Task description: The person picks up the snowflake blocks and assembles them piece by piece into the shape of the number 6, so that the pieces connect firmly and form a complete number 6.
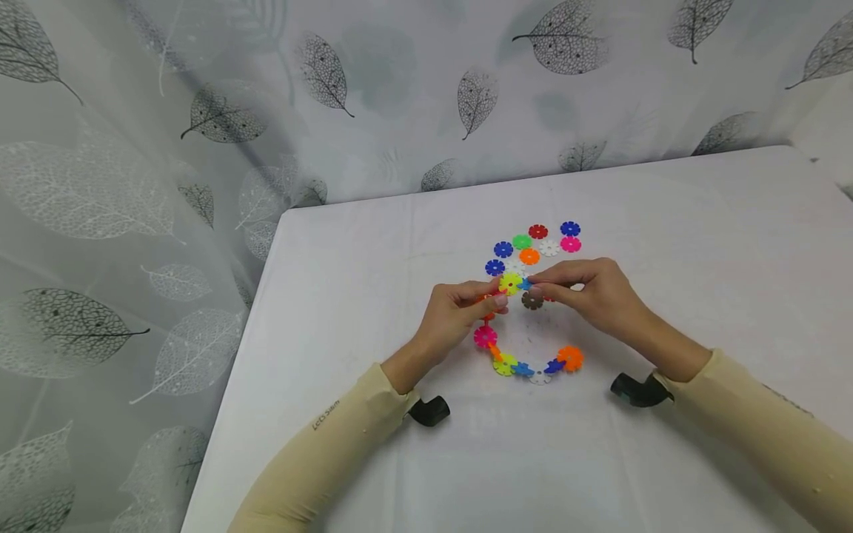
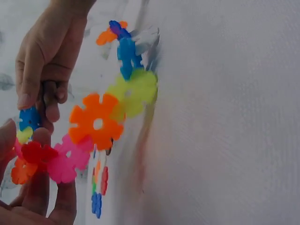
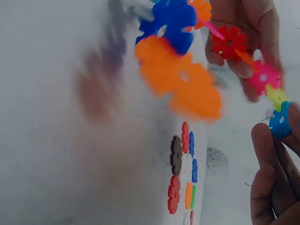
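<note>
A curved chain of slotted flower-shaped plastic discs hangs from my left hand. Its thumb and fingers pinch the chain near a yellow disc, close to red and pink ones. With thumb and fingertips, my right hand pinches a light blue disc, which meets the yellow disc's edge. From the pink disc the chain runs through an orange disc, yellow, light blue, white and dark blue to an orange end disc. Fingers hide part of the held section.
Beyond the hands, several loose discs lie flat on the white-covered table, among them a green disc, a dark red disc and a brown disc. A leaf-printed curtain stands along the back and left.
</note>
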Tool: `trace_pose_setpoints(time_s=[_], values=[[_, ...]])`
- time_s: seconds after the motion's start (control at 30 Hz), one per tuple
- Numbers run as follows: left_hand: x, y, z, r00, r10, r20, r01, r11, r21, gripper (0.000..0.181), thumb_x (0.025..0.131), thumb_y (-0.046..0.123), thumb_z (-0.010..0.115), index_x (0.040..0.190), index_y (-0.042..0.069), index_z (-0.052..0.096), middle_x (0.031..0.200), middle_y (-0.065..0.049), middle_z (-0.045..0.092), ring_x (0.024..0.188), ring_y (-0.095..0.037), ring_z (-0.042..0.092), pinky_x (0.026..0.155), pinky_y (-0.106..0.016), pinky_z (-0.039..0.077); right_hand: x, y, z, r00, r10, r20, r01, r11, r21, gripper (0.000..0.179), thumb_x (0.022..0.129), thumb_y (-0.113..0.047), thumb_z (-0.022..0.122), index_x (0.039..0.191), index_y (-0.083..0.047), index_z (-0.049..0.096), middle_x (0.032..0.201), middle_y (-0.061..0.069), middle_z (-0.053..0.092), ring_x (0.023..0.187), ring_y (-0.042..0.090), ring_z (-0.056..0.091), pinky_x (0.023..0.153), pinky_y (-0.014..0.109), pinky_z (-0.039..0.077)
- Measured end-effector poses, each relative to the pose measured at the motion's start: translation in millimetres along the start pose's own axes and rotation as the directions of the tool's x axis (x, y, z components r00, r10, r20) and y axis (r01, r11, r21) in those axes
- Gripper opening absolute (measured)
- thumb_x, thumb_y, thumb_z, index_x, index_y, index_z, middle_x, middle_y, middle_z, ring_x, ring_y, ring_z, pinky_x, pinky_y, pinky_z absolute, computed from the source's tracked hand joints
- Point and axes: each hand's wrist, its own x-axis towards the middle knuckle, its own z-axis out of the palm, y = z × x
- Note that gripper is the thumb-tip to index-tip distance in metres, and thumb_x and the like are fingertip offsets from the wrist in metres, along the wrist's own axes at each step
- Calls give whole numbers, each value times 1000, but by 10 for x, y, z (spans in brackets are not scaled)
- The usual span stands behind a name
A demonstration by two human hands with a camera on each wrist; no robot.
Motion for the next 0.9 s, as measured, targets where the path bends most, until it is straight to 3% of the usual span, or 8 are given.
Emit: trace_pose_setpoints(time_s=[0.2, 0.4, 0.6, 0.7, 0.8, 0.9], values=[[-13, 44, 17, 997, 75, 10, -75, 995, 67, 40, 97, 18, 71, 136, 14, 65, 106, -3, 76, 94, -23, 73, 83, -33, 58, -36, 38, 48, 1000, -24, -3, 24, 999, -30, 25, 87, -7, 80, 111, -10, 79, 91, -7, 76, 90, 8, 70, 73, 24, 56], [11, 19, 6, 998, 53, -35, -50, 995, 84, 41, 97, 21, 71, 137, 14, 66, 120, 0, 72, 112, -13, 66, 89, -28, 55, -40, 44, 64, 1000, 11, -24, -13, 997, -81, 30, 90, -17, 79, 119, -11, 76, 95, -3, 77, 91, 17, 70, 70, 23, 55], [29, 61, 10, 999, 40, -3, -40, 999, 23, 42, 97, 15, 70, 139, 13, 63, 124, -5, 67, 104, -36, 69, 84, -32, 58, -22, -15, 69, 999, 38, -18, -39, 998, -46, 29, 91, -18, 79, 119, -11, 76, 96, -1, 77, 89, 17, 69, 73, 25, 55], [38, 64, 10, 999, 42, 5, -42, 999, 13, 40, 98, 14, 69, 138, 12, 64, 119, -12, 70, 101, -38, 69, 81, -34, 59, -14, -42, 76, 999, 49, 8, -49, 999, -11, 29, 96, -22, 73, 122, -11, 74, 97, 2, 77, 94, 18, 70, 80, 30, 55], [52, 48, 12, 999, 25, -19, -25, 1000, -3, 38, 100, 13, 66, 138, 11, 64, 118, -18, 69, 99, -32, 71, 81, -35, 59, -11, -40, 68, 998, 63, 3, -63, 998, 19, 32, 102, -26, 64, 130, -13, 70, 107, 2, 75, 100, 18, 70, 85, 27, 53], [54, 39, 11, 996, -8, -83, 5, 999, -34, 38, 100, 12, 66, 138, 10, 64, 119, -18, 69, 95, -25, 72, 82, -34, 59, -3, -12, 34, 996, 62, -58, -61, 998, 30, 37, 106, -26, 56, 140, -15, 62, 125, 2, 69, 110, 19, 67, 87, 16, 50]])
